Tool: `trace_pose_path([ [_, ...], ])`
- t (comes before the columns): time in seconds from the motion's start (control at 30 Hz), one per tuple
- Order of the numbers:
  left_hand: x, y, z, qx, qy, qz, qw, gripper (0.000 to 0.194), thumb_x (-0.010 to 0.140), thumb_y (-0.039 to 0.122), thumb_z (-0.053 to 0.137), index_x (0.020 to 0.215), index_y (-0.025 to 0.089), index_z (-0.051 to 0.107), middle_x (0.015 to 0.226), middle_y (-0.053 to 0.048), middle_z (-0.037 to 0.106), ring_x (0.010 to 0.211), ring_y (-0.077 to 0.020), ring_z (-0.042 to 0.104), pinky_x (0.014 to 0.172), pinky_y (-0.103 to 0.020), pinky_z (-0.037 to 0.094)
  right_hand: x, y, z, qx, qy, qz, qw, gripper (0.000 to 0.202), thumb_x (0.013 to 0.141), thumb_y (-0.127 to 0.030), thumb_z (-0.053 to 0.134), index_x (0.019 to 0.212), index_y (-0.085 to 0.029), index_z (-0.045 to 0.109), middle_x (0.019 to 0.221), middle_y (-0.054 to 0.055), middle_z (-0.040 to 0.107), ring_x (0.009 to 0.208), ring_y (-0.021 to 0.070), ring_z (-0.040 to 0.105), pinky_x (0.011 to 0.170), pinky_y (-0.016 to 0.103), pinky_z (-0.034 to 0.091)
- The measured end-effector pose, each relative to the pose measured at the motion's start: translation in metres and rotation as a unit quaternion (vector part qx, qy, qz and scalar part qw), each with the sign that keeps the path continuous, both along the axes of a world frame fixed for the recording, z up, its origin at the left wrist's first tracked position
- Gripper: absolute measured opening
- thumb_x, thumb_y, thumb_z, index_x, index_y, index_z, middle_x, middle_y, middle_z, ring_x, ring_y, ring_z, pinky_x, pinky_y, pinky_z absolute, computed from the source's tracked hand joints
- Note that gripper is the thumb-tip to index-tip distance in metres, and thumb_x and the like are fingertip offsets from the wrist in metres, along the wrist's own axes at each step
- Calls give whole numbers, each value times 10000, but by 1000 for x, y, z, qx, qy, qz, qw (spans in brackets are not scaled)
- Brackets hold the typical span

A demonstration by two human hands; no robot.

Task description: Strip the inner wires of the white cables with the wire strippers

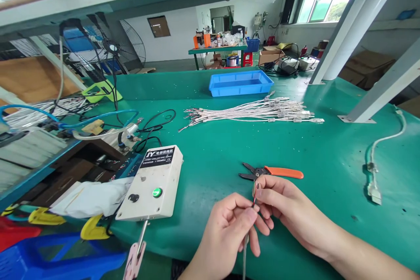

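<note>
A grey-white cable (244, 256) hangs below my left hand (231, 229), which pinches it near its end. Thin red and dark wires (255, 194) stick up out of that end. My right hand (278, 203) pinches the tips of these wires between thumb and index finger, just above and right of my left. Right behind my right hand, wire strippers with an orange handle (284, 172) lie on the green table, their dark jaws pointing left. Farther back lies a bundle of white cables (236, 110), with bare wire ends at the left and connectors at the right.
A white control box (154, 188) with a green button stands left of my hands. Behind the bundle sits a blue tray (241, 92). At the right lies a single white cable (373, 153), near the metal shelf posts (383, 85). Hoses and black cords cover the left side.
</note>
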State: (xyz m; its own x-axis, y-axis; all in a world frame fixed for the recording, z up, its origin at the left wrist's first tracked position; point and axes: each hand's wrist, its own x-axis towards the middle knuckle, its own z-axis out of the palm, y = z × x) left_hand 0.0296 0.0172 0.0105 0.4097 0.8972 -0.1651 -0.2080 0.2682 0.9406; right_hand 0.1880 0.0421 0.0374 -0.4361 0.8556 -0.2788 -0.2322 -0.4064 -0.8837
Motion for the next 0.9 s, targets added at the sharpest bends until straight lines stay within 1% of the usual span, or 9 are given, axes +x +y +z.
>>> trace_pose_path([
  [0.1, 0, 0, 2, 10, -3, -15, 1000, 277, 943, 380, 553, 875, 115, 596, 830, -114, 721, 476, -58, 554, 425, -191, 248, 0, -1, 3, -26, 19, 12, 999, 196, 838, -287, 634, 757, -147, 523, 565, -22, 522, 483, 89, 501, 522, 225, 382],
  [0.17, -1, 0, 2, 14, -1, -18, 1000, 280, 947, 378, 546, 869, 115, 600, 830, -111, 719, 470, -52, 542, 428, -195, 246, 1, -1, 4, -28, 22, 16, 999, 204, 841, -290, 642, 757, -145, 527, 571, -21, 526, 488, 89, 506, 525, 224, 382],
  [0.3, -1, 0, 1, 4, -1, -9, 1000, 300, 963, 397, 514, 861, 120, 572, 823, -92, 711, 458, -39, 530, 427, -189, 256, 1, 0, 4, -2, 14, 17, 1000, 260, 854, -355, 671, 765, -136, 565, 577, -19, 522, 499, 88, 493, 529, 226, 380],
  [0.43, 0, 0, -3, -4, -11, 4, 1000, 300, 969, 410, 499, 882, 126, 544, 801, -79, 704, 442, -31, 511, 420, -181, 252, 1, 2, 2, 30, -14, -4, 999, 314, 852, -412, 682, 746, -128, 601, 663, 8, 559, 518, 86, 490, 531, 237, 387],
  [0.57, 1, -1, -4, -8, -25, 13, 1000, 315, 963, 431, 501, 880, 129, 536, 777, -76, 698, 431, -32, 490, 417, -184, 242, 0, 1, 1, 46, -34, -23, 998, 349, 836, -455, 691, 730, -130, 620, 644, 6, 552, 526, 91, 486, 528, 241, 395],
  [0.67, 1, -1, -5, -14, -33, 24, 999, 322, 973, 427, 482, 873, 127, 543, 757, -71, 691, 429, -30, 469, 426, -190, 235, 0, 0, 1, 45, -52, -25, 997, 374, 827, -493, 688, 756, -134, 610, 669, 4, 560, 530, 87, 479, 533, 243, 401],
  [0.77, -1, -1, -5, -20, -29, 21, 999, 316, 973, 421, 488, 893, 126, 566, 732, -59, 677, 424, -26, 437, 438, -196, 234, 0, 0, 1, 45, -66, -25, 997, 407, 812, -532, 689, 789, -139, 584, 710, 7, 582, 533, 82, 481, 533, 242, 411],
  [0.9, -2, -1, -6, -17, -20, 17, 1000, 317, 969, 420, 496, 890, 122, 572, 716, -59, 667, 421, -27, 419, 440, -202, 229, 0, 0, 2, 46, -70, -21, 996, 443, 765, -554, 725, 796, -144, 561, 694, 2, 598, 533, 80, 501, 522, 227, 419],
])
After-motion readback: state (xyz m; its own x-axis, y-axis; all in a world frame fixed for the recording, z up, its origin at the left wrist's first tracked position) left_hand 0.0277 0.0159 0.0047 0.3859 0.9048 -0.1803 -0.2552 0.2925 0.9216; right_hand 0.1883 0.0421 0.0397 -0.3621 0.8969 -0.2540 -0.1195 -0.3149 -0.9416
